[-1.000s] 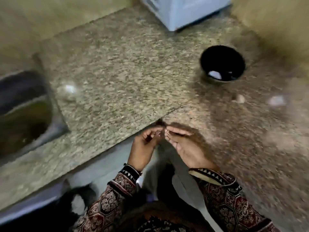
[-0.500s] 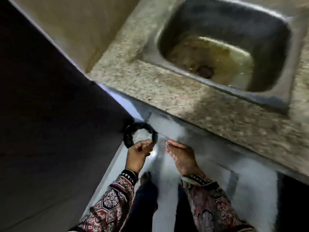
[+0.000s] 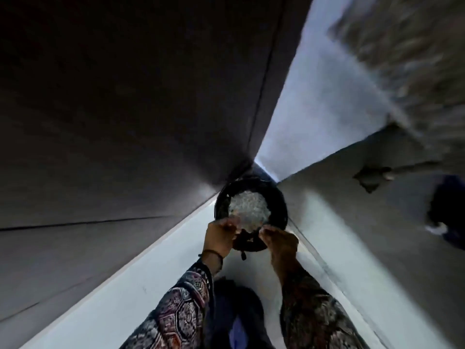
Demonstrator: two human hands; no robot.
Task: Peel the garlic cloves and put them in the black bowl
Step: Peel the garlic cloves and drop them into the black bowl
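While the view drops straight down, both hands meet over a round black bin (image 3: 279,200) just below centre, and it's a blurry picture. The bin stands in a corner on a pale floor (image 3: 120,288), with a heap of pale, papery scraps (image 3: 247,210) inside it.

The left hand (image 3: 220,235) comes in at the bin's 7 o'clock with its fingers curled in and the tips gathered against the thumb over the near rim. A thin dark band (image 3: 214,255) circles that wrist. The right hand (image 3: 279,239) is at the bin's 5 o'clock, fingertips (image 3: 264,230) bunched together and pointing across at the left hand. The two sets of tips are close but apart, over the near edge of the bin. Whether a clove sits between them, or only a bit of skin, I cannot tell, because the blur swallows it.

Patterned sleeves (image 3: 181,311) run off towards 6 o'clock. From 9 round to 12 o'clock a big dark panel (image 3: 125,109) fills the frame. Up at 2 o'clock is the speckled counter (image 3: 402,59), badly smeared, with a grey cabinet face (image 3: 352,222) below it at 3 to 4 o'clock. A dark blue shape (image 3: 448,210) sits at the far 3 o'clock edge — too blurred to name.
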